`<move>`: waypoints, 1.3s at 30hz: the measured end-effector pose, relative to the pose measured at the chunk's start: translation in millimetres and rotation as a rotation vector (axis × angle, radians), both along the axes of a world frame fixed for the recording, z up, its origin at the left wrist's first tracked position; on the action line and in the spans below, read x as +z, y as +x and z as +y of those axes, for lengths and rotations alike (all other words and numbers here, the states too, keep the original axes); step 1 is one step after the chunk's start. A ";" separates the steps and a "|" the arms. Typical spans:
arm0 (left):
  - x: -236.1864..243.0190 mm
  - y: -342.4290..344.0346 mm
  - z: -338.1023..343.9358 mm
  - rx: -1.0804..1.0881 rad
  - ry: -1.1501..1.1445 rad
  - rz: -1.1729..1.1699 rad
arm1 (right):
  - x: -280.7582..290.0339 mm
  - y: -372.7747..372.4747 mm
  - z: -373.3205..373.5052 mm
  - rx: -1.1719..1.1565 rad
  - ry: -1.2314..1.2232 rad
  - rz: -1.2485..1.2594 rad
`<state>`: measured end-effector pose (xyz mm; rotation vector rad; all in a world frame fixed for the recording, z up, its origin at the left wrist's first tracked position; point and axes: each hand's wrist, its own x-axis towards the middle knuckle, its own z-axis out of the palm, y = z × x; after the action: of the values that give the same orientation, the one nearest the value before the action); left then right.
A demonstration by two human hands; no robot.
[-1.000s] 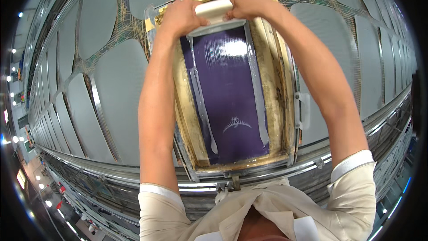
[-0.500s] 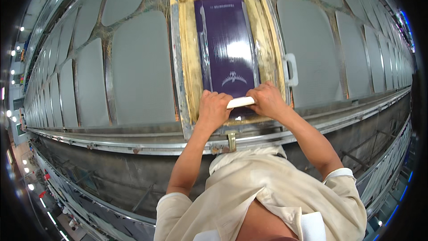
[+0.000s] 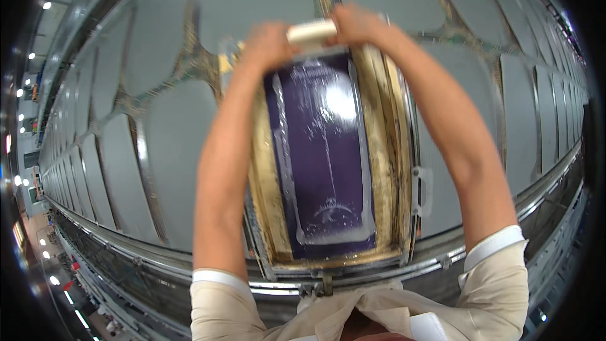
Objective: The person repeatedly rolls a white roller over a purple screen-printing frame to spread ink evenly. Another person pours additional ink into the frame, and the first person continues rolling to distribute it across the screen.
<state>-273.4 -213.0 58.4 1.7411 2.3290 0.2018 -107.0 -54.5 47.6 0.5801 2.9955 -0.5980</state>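
Note:
Both my arms reach out to the far end of a screen-printing frame (image 3: 392,215), its yellowish inner border stained. My left hand (image 3: 268,45) and my right hand (image 3: 360,24), both blurred, are closed round a squeegee (image 3: 313,31) with a cream handle, one at each end. The squeegee lies crosswise; its lower edge is hard to make out. On my side of it stretches the purple mesh (image 3: 322,158), glossy, with pale wet streaks down both sides and a whitish band across the near end. A light design shows faintly near that band.
A white side handle (image 3: 421,191) sticks out on the frame's right. Rows of flat grey panels (image 3: 170,164) with stained gaps cover the long table on both sides. A metal rail (image 3: 278,288) runs along the near edge, close to my body.
Both hands have moved with the squeegee from the near end of the frame to its far end. Pale streaks and a whitish band now mark the mesh. The frame appears lower in view.

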 end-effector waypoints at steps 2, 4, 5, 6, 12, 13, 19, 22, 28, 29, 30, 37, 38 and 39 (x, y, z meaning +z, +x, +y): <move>-12.3 -9.9 15.7 -0.056 0.038 0.058 | -20.6 0.2 6.1 -0.091 -0.034 -0.032; -15.3 -8.5 13.4 -0.029 -0.005 -0.032 | -25.0 3.8 -4.1 -0.119 -0.094 -0.089; -11.9 -8.8 1.0 0.007 -0.004 -0.072 | -5.9 -0.6 -13.9 -0.078 -0.178 -0.080; -0.4 -7.2 0.4 0.018 0.035 -0.093 | 3.5 -8.0 -7.5 -0.066 -0.094 -0.085; -7.2 40.8 -63.7 -0.064 0.102 -0.015 | 10.1 45.0 -64.8 -0.007 -0.077 0.000; -7.2 56.4 -85.2 -0.064 0.094 -0.074 | 2.2 64.4 -89.5 0.001 -0.083 -0.021; 1.4 195.1 -250.7 -0.080 0.052 -0.147 | 0.2 197.2 -254.4 0.047 -0.108 -0.081; -11.5 255.2 -326.7 -0.086 0.118 -0.112 | -4.7 260.1 -326.7 0.069 -0.071 -0.014; -13.3 277.6 -371.8 -0.027 0.272 -0.004 | 28.4 266.3 -305.0 -0.359 -0.353 0.211; -4.3 279.0 -372.3 -0.035 0.273 -0.029 | 10.5 270.5 -280.0 -0.490 -0.137 0.384; 0.5 281.8 -372.7 -0.024 0.249 -0.027 | -15.6 282.7 -251.3 -0.633 0.020 0.467; -26.4 291.4 -387.1 -0.005 0.264 -0.012 | -92.5 312.5 -219.5 -0.956 -0.272 0.462; -26.1 292.0 -390.7 0.015 0.279 -0.045 | -68.5 310.4 -221.3 -0.993 -0.336 0.445; -21.4 286.1 -387.3 0.015 0.300 -0.066 | -49.2 305.3 -217.8 -1.043 -0.398 0.447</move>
<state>12.7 -600.4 36.9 1.8138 2.3626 0.6308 198.2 -272.3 -1.6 2.1941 2.5217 -1.4523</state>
